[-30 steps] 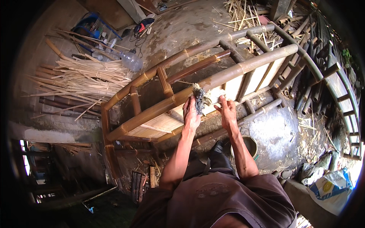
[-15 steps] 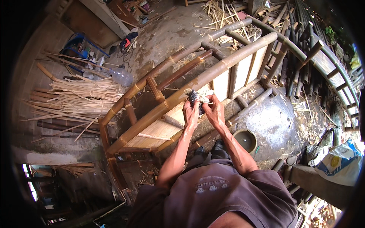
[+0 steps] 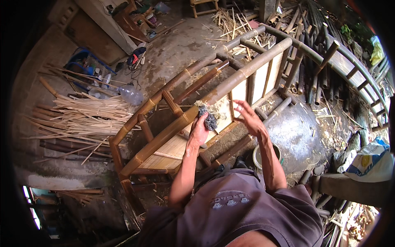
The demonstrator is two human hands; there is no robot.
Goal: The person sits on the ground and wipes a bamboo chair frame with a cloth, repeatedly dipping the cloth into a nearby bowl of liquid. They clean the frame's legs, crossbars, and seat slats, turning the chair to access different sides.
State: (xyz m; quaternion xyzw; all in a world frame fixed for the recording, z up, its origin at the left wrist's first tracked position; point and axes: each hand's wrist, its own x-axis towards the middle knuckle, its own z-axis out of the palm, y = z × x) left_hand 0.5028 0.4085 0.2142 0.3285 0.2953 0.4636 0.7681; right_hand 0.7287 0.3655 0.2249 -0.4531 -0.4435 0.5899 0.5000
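Observation:
In my left hand point(image 3: 199, 132) is a dark, shiny scouring pad point(image 3: 210, 122), bunched together with a pale, fibrous wad point(image 3: 212, 108). The hand is closed around it, just over the thick rail of a bamboo bench frame point(image 3: 162, 142). My right hand point(image 3: 250, 118) is apart from the pad, to its right, with fingers spread and nothing visible in them. Below that hand is a pale panel point(image 3: 240, 99) set in the frame. The rail looks wet and darker in places.
A round bucket point(image 3: 257, 159) stands by my right forearm. Split bamboo strips point(image 3: 88, 113) are heaped at left, near a clear plastic bottle point(image 3: 131, 95) and a blue crate point(image 3: 78, 61). Another bamboo frame point(image 3: 362, 84) and stacked poles are at right. A white-and-blue sack point(image 3: 370, 164) lies nearer.
Both hands were together on the pad and wad. My right hand has let go and moved right, its fingers spreading. My left hand keeps the pad and has moved slightly left and down.

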